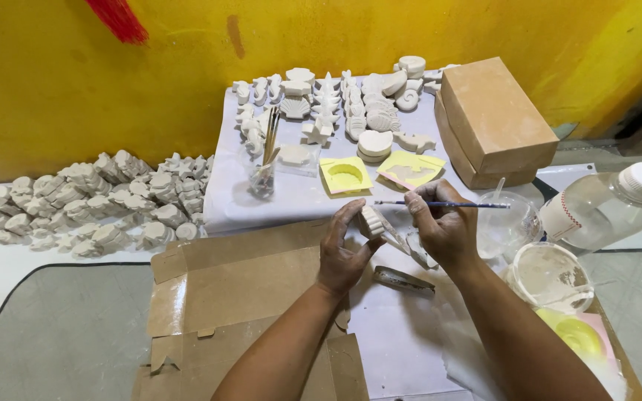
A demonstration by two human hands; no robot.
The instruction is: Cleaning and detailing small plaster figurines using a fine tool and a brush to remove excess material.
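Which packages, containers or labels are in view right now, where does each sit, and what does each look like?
Closed tan cardboard box: back right on the white cloth, rectangular, plain.
Clear plastic bottle with white cap: far right, lying tilted, white label with red markings.
Flattened brown cardboard sheet: under the left hand, torn flaps.
Clear plastic cup: beside the right hand, which holds a thin blue-handled brush.
No signs or screens.

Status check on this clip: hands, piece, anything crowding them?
Left hand gripping small white cast piece. Right hand pinching thin blue brush, tip at the piece. Metal tool on sheet below; plastic cup beside right hand.
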